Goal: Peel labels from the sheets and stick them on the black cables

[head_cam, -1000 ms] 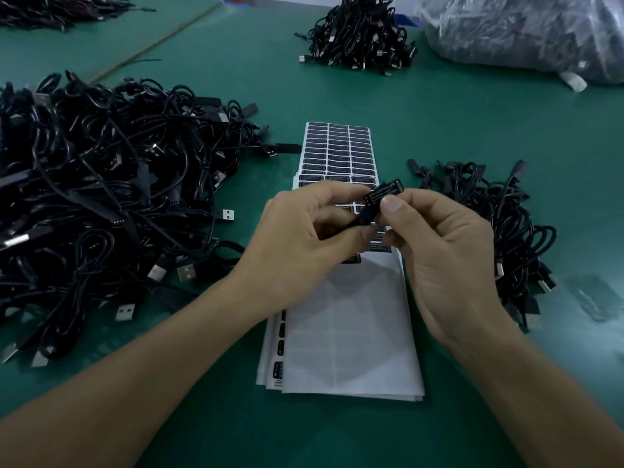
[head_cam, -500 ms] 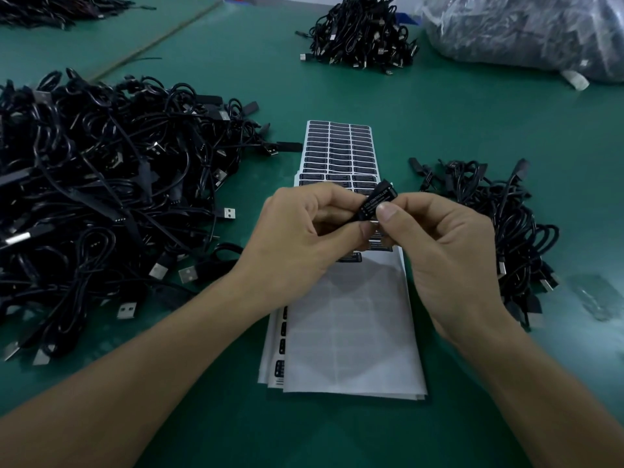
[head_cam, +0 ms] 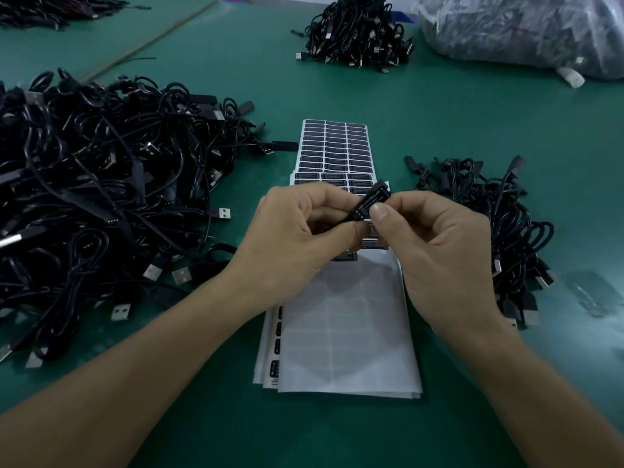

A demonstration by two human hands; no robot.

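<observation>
Small black plastic cable block [head_cam: 381, 188], white-lettered black label [head_cam: 367, 204] on its face, above white label sheets [head_cam: 334, 146]; left hand [head_cam: 297, 241] pinches lower end, right hand [head_cam: 442, 255] pinches middle. I judge block light and stiff, cord floppy; grip the block's edges.

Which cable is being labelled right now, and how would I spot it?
Start at the label sheets in the middle of the green table. Over them, the left hand and right hand pinch one small black cable block. Unlike the piled cables, it is lifted and shows white lettering.
</observation>
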